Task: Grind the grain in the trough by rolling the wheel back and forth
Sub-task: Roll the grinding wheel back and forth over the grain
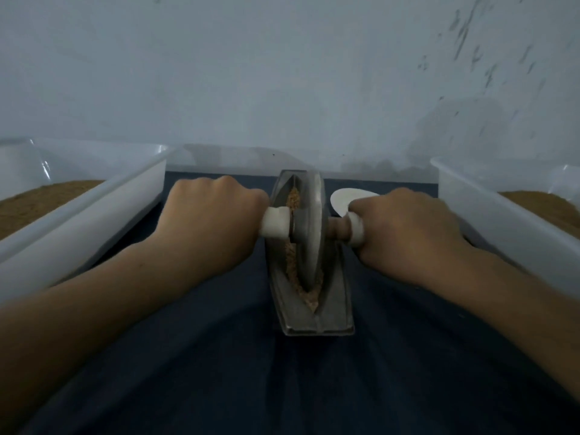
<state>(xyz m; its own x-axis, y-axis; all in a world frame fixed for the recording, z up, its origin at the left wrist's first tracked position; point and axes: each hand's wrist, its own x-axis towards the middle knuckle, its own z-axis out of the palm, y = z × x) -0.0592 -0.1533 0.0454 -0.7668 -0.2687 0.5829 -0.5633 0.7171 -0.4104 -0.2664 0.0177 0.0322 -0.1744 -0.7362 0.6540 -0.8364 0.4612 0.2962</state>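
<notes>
A grey metal boat-shaped trough (332, 312) lies lengthwise on a dark blue cloth (282, 381) in front of me. Tan crushed grain (293, 268) fills its groove. A grey metal wheel (309, 233) stands upright in the groove, about midway along it. An axle runs through the wheel with a white-wrapped handle on each side. My left hand (207, 221) grips the left handle (276, 226). My right hand (405, 230) grips the right handle (356, 229), where a brown wooden stretch shows beside the wheel.
A translucent white plastic bin (94, 208) holding brown powder stands on the left, and another bin (489, 208) like it on the right. A small white dish (342, 197) lies behind my right hand. A pale wall rises right behind the cloth.
</notes>
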